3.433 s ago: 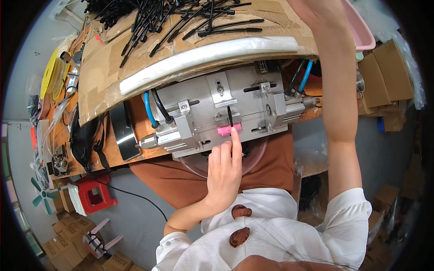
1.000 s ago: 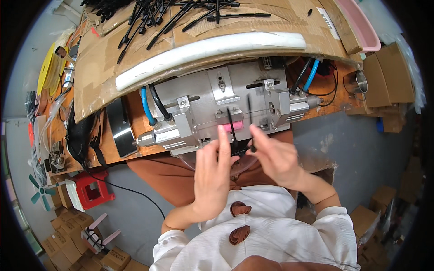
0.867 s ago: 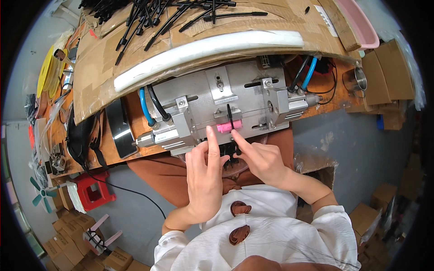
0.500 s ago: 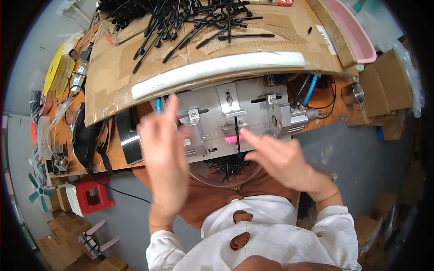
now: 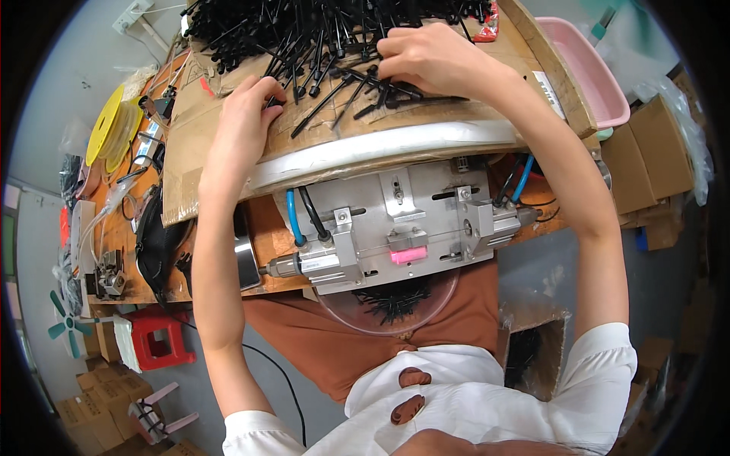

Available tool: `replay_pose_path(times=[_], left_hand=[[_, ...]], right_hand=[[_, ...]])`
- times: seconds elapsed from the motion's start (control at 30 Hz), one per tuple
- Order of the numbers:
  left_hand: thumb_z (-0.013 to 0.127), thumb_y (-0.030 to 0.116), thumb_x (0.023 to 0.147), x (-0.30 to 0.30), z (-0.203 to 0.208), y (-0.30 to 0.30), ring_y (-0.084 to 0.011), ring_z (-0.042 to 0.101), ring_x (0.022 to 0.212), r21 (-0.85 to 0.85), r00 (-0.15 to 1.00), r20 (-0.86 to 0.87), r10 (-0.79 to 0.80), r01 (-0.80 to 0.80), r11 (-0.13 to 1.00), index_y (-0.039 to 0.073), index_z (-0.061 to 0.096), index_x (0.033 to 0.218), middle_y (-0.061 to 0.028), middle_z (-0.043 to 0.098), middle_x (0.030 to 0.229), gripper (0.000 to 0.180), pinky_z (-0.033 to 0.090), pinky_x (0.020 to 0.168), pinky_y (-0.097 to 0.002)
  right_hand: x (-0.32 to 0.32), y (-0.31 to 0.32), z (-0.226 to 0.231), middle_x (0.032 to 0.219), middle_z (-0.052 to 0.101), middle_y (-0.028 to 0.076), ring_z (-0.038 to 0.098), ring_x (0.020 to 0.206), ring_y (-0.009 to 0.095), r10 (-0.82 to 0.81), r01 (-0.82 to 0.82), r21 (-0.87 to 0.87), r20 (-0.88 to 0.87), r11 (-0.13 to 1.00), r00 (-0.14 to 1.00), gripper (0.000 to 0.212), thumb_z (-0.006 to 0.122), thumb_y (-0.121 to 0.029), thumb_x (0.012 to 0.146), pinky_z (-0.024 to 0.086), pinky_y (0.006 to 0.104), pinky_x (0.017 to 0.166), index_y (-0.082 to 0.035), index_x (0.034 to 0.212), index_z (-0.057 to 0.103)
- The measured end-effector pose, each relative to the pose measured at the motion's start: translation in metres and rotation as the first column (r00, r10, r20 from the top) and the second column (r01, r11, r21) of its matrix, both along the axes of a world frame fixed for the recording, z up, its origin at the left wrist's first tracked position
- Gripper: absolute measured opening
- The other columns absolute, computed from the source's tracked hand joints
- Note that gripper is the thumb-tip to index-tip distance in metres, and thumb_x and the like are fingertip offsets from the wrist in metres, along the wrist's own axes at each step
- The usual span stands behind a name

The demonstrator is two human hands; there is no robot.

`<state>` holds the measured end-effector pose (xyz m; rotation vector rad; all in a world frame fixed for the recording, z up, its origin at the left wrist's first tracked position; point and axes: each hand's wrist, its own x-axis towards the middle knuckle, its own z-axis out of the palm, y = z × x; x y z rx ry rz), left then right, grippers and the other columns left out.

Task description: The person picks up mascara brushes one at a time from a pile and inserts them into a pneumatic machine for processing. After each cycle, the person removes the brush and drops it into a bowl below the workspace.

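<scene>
A large heap of thin black plastic rods (image 5: 334,45) lies on the cardboard sheet (image 5: 190,159). At the heap's left front edge, my left hand (image 5: 247,114) is closed, with a black rod end showing between thumb and forefinger. Among the rods farther right, my right hand (image 5: 433,59) has its fingers curled down and closed; what they hold is hidden. Nearer my body stands a metal clamping fixture (image 5: 372,190) with a pink block (image 5: 409,255) at its middle and no rod across it. Below it, a clear round bowl (image 5: 342,315) on my lap holds more black rods (image 5: 395,300).
A white padded strip (image 5: 380,146) runs along the cardboard's near edge. Blue air hoses (image 5: 293,216) rise beside the fixture. A pink basin (image 5: 585,76) stands at the right, a yellow spool (image 5: 110,125) and a black bag (image 5: 152,243) at the left. A red stool (image 5: 156,334) is on the floor.
Both hands have moved from around the fixture up and away to the heap of rods. The black rod that stood at the fixture's middle is gone from there.
</scene>
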<state>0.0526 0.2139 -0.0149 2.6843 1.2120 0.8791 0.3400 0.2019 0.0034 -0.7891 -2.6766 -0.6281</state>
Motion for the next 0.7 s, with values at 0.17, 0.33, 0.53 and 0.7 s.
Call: replay_pose_path(times=[0.17,0.33,0.53,0.7], left_hand=[[0.058,-0.013,0.077,-0.012,0.008,0.008,-0.0232,0.060,0.076,-0.021,0.996,-0.001,-0.084,0.084,0.996,-0.001,0.060,0.094,-0.0111,0.060,0.088,0.020,0.048,0.071,-0.0315],[0.060,-0.008,0.079,-0.005,0.015,-0.002,-0.0181,0.061,0.078,-0.111,0.997,-0.014,-0.077,0.075,0.991,0.000,0.063,0.092,-0.0081,0.061,0.089,0.016,0.049,0.074,-0.0282],[0.060,0.014,0.092,-0.035,0.041,0.014,-0.0121,0.059,0.088,-0.563,0.891,0.454,0.017,0.273,0.780,0.004,0.063,0.106,-0.0032,0.061,0.094,0.017,0.049,0.078,-0.0231],[0.059,0.023,0.094,-0.067,0.064,0.019,-0.0129,0.059,0.095,-0.635,0.679,0.714,0.171,0.526,0.566,0.004,0.057,0.114,-0.0067,0.061,0.103,0.028,0.048,0.092,-0.0245]], right_hand=[[-0.001,-0.016,0.007,0.081,0.064,0.002,0.063,0.078,0.019,-0.134,0.086,-0.173,-0.287,0.981,0.949,0.009,0.067,-0.012,0.081,0.051,0.0320,0.067,-0.007,0.087,0.070],[0.018,-0.011,0.016,0.089,0.067,0.007,0.062,0.074,0.011,-0.370,-0.047,-0.551,-0.620,0.833,0.692,0.021,0.055,-0.017,0.094,0.050,0.0238,0.063,0.001,0.100,0.065],[0.033,-0.044,0.036,0.082,0.059,0.007,0.061,0.063,0.012,-0.602,-0.162,-0.694,-0.698,0.701,0.388,0.027,0.040,-0.024,0.102,0.051,0.0237,0.054,-0.001,0.101,0.054],[0.041,-0.056,0.021,0.079,0.057,0.005,0.062,0.066,0.012,-0.660,-0.234,-0.721,-0.692,0.653,0.292,0.020,0.045,-0.018,0.100,0.050,0.0223,0.058,-0.001,0.105,0.054]])
